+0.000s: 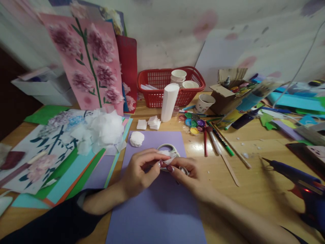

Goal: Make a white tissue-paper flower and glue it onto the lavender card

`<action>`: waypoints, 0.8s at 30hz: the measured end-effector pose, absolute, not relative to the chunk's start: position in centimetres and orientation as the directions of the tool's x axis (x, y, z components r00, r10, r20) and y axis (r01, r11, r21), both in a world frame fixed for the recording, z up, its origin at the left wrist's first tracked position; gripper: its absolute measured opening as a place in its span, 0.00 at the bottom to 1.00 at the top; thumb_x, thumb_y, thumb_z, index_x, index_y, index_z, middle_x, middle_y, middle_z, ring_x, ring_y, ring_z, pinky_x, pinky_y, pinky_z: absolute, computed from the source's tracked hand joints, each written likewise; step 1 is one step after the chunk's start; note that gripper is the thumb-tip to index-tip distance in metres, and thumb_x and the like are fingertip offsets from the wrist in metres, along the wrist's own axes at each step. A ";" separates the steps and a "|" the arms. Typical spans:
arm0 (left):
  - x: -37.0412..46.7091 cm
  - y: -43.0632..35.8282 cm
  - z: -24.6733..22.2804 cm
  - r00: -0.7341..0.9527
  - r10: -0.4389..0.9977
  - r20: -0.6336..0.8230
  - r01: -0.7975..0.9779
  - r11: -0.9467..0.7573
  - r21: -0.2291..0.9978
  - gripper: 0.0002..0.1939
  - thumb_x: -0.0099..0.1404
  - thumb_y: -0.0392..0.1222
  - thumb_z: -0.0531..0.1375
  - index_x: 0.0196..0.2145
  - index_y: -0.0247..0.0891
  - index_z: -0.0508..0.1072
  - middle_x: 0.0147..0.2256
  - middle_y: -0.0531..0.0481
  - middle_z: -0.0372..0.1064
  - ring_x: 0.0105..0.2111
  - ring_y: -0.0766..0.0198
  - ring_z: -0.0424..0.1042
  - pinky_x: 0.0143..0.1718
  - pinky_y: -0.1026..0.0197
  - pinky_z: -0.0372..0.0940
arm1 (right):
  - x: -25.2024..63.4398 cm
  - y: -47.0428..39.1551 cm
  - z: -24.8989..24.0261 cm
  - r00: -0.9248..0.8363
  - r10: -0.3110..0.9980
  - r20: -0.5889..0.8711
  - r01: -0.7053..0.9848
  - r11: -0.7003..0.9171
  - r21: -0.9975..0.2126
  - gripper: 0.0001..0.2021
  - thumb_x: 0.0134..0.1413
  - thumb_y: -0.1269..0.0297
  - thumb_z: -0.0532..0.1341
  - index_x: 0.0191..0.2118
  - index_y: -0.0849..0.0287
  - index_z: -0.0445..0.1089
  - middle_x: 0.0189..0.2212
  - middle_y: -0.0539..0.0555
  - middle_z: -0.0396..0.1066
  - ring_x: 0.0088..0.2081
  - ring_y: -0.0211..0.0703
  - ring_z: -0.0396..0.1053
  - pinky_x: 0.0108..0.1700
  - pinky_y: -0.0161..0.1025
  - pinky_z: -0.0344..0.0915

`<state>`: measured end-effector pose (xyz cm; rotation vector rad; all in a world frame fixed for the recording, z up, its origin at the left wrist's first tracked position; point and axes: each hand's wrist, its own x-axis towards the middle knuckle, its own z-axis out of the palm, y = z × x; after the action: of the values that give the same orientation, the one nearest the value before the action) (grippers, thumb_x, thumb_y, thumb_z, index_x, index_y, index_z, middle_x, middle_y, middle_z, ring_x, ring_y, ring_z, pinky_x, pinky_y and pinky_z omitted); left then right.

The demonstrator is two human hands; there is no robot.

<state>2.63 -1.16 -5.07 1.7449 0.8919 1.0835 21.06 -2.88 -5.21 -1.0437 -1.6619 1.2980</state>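
Observation:
Over the purple sheet, my left hand and my right hand meet, fingertips nearly touching. Both are closed in a pinch on a small piece of thin white paper, partly covered by the fingers. White-handled scissors show behind and beneath my fingers; whether they lie on the sheet or hang from my right hand I cannot tell. Just beyond my left hand, a round bundle of white paper sits on the sheet. Stacks of small white paper squares lie past the sheet's far edge.
A white roll stands before a red basket with cups. Paint pots and brushes lie to the right, near a glue gun. Crumpled white tissue and coloured paper cover the left.

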 end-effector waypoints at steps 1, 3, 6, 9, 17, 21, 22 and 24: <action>2.6 -1.2 -5.1 0.361 0.883 0.298 0.122 -0.362 0.924 0.12 0.62 0.33 0.56 0.37 0.34 0.79 0.34 0.44 0.76 0.35 0.62 0.76 0.33 0.64 0.71 | 21.0 -2.9 -5.2 -0.366 0.927 0.086 0.139 0.146 -0.979 0.12 0.59 0.60 0.58 0.36 0.60 0.77 0.28 0.52 0.75 0.30 0.37 0.68 0.35 0.35 0.64; 2.7 -1.2 -5.1 0.356 0.886 0.298 0.117 -0.358 0.926 0.12 0.61 0.33 0.56 0.37 0.34 0.79 0.34 0.44 0.76 0.35 0.62 0.76 0.33 0.64 0.72 | 21.0 -2.9 -5.1 -0.362 0.928 0.090 0.130 0.146 -0.981 0.11 0.58 0.60 0.58 0.35 0.60 0.77 0.28 0.52 0.75 0.30 0.37 0.68 0.35 0.34 0.64; 2.9 -1.3 -5.1 0.343 0.901 0.266 0.122 -0.323 0.938 0.10 0.60 0.33 0.59 0.37 0.35 0.79 0.34 0.45 0.76 0.35 0.62 0.76 0.33 0.65 0.72 | 21.0 -2.8 -5.1 -0.368 0.925 0.092 0.127 0.148 -0.981 0.11 0.59 0.62 0.58 0.31 0.61 0.75 0.25 0.50 0.73 0.26 0.34 0.65 0.34 0.33 0.63; 3.1 -1.3 -5.0 0.311 0.928 0.205 0.125 -0.254 0.959 0.06 0.59 0.36 0.62 0.33 0.36 0.79 0.33 0.46 0.76 0.34 0.62 0.76 0.33 0.65 0.72 | 21.0 -2.8 -5.1 -0.374 0.922 0.101 0.140 0.163 -0.977 0.12 0.59 0.62 0.57 0.29 0.61 0.74 0.23 0.49 0.71 0.25 0.34 0.63 0.32 0.33 0.62; 2.9 0.0 -5.6 -0.070 0.998 -0.011 -0.124 0.003 0.992 0.11 0.57 0.47 0.66 0.33 0.36 0.78 0.32 0.49 0.78 0.33 0.63 0.76 0.37 0.63 0.72 | 21.1 -2.7 -4.6 -0.383 0.922 0.057 0.145 0.121 -0.982 0.13 0.58 0.61 0.57 0.33 0.60 0.77 0.29 0.52 0.76 0.32 0.39 0.70 0.37 0.35 0.64; 2.6 0.8 -4.5 -0.007 0.990 -0.140 -0.372 0.128 0.919 0.13 0.48 0.45 0.71 0.29 0.35 0.79 0.31 0.49 0.78 0.33 0.64 0.76 0.39 0.61 0.71 | 21.2 -2.8 -4.8 -0.396 0.913 0.099 0.126 0.161 -0.979 0.13 0.59 0.60 0.57 0.33 0.60 0.77 0.30 0.52 0.76 0.33 0.39 0.70 0.38 0.35 0.63; 2.6 0.8 -4.2 0.071 0.980 -0.186 -0.378 0.199 0.904 0.13 0.46 0.44 0.72 0.28 0.35 0.79 0.29 0.49 0.78 0.31 0.64 0.76 0.37 0.62 0.71 | 21.2 -2.8 -4.9 -0.400 0.910 0.109 0.131 0.174 -0.976 0.13 0.59 0.60 0.57 0.33 0.61 0.77 0.30 0.52 0.76 0.33 0.39 0.69 0.38 0.35 0.63; 2.7 0.6 -3.7 0.232 0.940 -0.248 -0.322 0.315 0.893 0.12 0.45 0.43 0.73 0.27 0.35 0.80 0.28 0.48 0.79 0.28 0.65 0.75 0.34 0.62 0.71 | 21.2 -2.8 -5.1 -0.404 0.908 0.110 0.156 0.187 -0.970 0.14 0.59 0.58 0.57 0.33 0.61 0.76 0.28 0.52 0.74 0.31 0.39 0.67 0.36 0.35 0.62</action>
<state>2.74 0.56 -3.68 0.8213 0.9392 1.0166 21.24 -2.82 -5.14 -1.0126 -1.7197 1.2788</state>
